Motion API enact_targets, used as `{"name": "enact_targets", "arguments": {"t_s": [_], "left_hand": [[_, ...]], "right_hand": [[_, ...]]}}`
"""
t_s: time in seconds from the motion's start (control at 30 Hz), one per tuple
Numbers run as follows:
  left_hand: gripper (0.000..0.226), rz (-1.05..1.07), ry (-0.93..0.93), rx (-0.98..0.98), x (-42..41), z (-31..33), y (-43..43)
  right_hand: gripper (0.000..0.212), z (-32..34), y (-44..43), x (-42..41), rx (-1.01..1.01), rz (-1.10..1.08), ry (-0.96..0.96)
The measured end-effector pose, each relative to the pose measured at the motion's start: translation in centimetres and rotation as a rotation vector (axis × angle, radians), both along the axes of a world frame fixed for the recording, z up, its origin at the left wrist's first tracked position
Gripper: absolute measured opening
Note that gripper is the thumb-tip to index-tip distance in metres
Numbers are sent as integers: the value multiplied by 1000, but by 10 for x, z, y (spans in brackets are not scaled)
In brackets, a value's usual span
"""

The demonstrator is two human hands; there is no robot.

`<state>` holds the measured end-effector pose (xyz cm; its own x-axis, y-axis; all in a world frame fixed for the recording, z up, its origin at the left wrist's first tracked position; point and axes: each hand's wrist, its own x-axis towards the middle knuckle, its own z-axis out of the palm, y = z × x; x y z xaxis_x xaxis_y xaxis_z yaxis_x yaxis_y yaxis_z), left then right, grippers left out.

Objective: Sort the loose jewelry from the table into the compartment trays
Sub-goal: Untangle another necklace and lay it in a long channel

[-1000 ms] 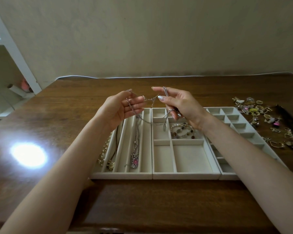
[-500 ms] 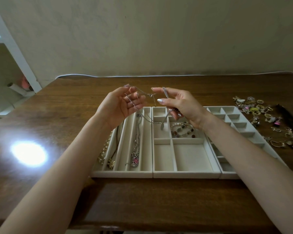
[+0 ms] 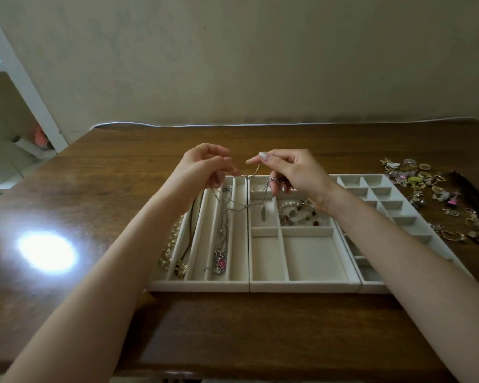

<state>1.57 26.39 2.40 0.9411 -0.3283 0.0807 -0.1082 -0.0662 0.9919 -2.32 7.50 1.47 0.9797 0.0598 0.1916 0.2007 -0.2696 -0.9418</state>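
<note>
A plain pale wall [image 3: 260,64] rises behind a wide brown wooden table [image 3: 94,189], which carries a bright patch of glare [image 3: 46,251] on its left side. Three cream trays sit side by side, touching, near the table's front edge: a left tray [image 3: 199,286] split into long narrow slots, a middle tray [image 3: 304,287] with a few larger compartments, and a right tray [image 3: 351,178] divided into many small squares. A person's two bare forearms reach in from the bottom corners. The left hand [image 3: 202,167] and right hand [image 3: 291,170] are raised close together above the far ends of the left and middle trays. A heap of loose jewelry [image 3: 426,186], mostly gold with bits of pink and yellow, lies on the table to the right of the trays. Both hands hold one thin silver chain [image 3: 238,208]: the left fingers are curled in, pinching one part, while the right thumb and forefinger pinch another part and the remaining right fingers curl around more of it. The chain sags between the hands, hanging over the seam of the left and middle trays. A beaded bracelet [image 3: 299,214] lies in a far compartment of the middle tray. A necklace with a pink pendant [image 3: 221,262] lies in one slot of the left tray, and a pearl strand [image 3: 172,239] lies in that tray's leftmost slot.
</note>
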Motion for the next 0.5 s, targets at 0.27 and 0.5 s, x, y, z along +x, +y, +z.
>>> {"name": "enact_targets", "arguments": {"t_s": [0.27, 0.5], "left_hand": [[25, 177, -543, 779, 7, -10, 5], [16, 166, -552, 899, 12, -13, 9]], "right_hand": [[26, -2, -1, 2, -28, -59, -21], [28, -3, -4, 4, -24, -89, -20]]}}
